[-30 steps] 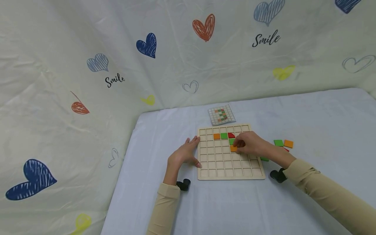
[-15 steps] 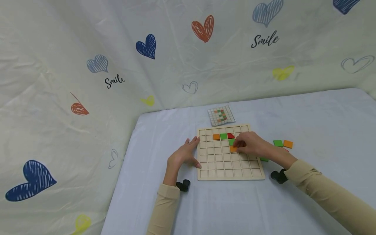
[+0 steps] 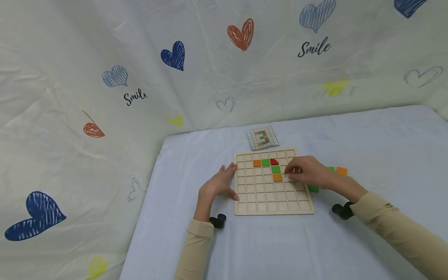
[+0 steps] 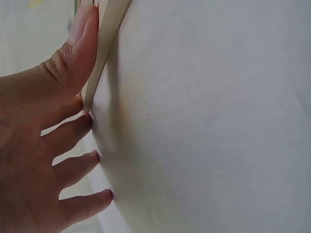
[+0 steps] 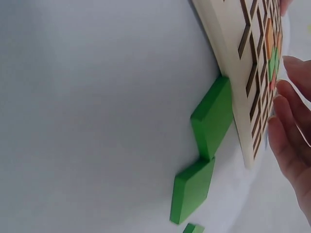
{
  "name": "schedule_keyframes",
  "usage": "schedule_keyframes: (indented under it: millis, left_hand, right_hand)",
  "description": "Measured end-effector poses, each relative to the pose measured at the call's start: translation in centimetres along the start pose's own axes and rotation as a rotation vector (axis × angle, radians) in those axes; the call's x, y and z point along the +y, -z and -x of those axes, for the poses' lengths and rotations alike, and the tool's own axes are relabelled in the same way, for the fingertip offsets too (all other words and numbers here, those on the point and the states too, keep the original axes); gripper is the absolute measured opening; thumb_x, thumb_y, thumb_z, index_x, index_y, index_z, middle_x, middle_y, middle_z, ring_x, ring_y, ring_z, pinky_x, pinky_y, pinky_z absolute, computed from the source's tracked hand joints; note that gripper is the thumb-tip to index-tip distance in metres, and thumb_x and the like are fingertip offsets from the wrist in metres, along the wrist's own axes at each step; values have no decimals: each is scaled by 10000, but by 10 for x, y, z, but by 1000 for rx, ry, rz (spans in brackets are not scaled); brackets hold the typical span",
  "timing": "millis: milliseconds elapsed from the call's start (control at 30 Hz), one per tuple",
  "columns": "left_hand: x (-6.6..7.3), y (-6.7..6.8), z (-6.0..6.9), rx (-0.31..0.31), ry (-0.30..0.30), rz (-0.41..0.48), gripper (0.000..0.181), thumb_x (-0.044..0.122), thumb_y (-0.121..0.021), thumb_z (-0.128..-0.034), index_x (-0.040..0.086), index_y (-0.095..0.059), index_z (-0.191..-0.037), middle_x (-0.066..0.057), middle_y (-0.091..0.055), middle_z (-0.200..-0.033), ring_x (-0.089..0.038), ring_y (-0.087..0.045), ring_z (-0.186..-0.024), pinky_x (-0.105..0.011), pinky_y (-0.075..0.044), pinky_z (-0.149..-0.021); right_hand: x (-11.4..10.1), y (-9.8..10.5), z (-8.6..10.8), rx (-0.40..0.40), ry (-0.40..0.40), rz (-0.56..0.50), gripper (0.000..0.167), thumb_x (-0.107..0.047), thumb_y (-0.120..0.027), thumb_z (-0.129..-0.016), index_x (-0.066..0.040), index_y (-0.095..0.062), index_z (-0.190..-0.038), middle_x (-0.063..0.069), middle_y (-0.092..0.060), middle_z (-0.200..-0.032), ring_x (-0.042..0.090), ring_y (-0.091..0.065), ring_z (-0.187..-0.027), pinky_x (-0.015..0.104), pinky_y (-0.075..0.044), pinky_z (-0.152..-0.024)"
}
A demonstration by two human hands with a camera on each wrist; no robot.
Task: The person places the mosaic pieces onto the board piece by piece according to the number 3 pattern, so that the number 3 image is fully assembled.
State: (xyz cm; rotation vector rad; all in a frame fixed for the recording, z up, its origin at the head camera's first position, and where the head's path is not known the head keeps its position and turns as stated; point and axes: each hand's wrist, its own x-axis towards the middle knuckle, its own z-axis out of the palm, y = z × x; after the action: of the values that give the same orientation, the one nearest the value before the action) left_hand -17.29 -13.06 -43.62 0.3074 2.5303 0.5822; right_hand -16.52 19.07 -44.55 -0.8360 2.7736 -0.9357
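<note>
A wooden grid board (image 3: 259, 197) lies on the white cloth in the head view. In its upper part sit an orange tile (image 3: 257, 163), a green tile (image 3: 265, 162) and a red rounded tile (image 3: 274, 161) in a row. Below the red one come a green tile (image 3: 276, 169) and a lower orange tile (image 3: 277, 177). My left hand (image 3: 218, 184) rests spread against the board's left edge (image 4: 104, 56), its thumb on the rim. My right hand (image 3: 309, 170) hovers over the board's right side, just right of the lower orange tile, fingers loosely bent with nothing visible between them.
Behind the board lies a printed pattern card (image 3: 263, 138). Loose green tiles (image 5: 216, 116) lie at the board's right edge; an orange tile (image 3: 342, 171) is farther right, partly behind my right arm. Black wrist devices (image 3: 218, 221) show at both wrists. A heart-printed curtain (image 3: 196, 85) hangs behind.
My right hand has let go of the lower orange tile and moved slightly right, leaving the tile uncovered in its cell. My left hand has stayed at the board's edge.
</note>
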Motion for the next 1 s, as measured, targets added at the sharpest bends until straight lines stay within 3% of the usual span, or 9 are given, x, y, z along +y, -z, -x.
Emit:
schedule_keyframes:
  millis: [467, 800, 1000]
  left_hand:
    - [1, 0, 0, -3, 2, -2, 1202, 181, -954, -712, 188, -216, -1660, 44, -157, -1732, -271, -50, -1615, -546, -220, -1265]
    - [1, 0, 0, -5, 1, -6, 1201, 182, -953, -711, 187, -216, -1660, 42, -150, -1732, -274, -49, -1615, -537, -217, -1269]
    - [0, 0, 0, -5, -1, -2, 1199, 179, -950, -715, 187, -213, -1661, 40, -146, -1733, -273, -44, -1615, -540, -215, -1268]
  right_hand:
    - [16, 14, 23, 7, -44, 11, 136, -27, -778, -858, -43, -771, -994, -55, -712, -889, 58, -583, -752, 231, -513, -640]
    - [25, 21, 34, -16, -138, -3, 184, -26, -758, -857, -2, -762, -1040, -30, -720, -900, 88, -580, -772, 226, -507, -609]
    - [30, 22, 40, -12, -126, 24, 182, -33, -784, -835, -10, -775, -1015, -6, -750, -926, 53, -576, -756, 225, -506, -628]
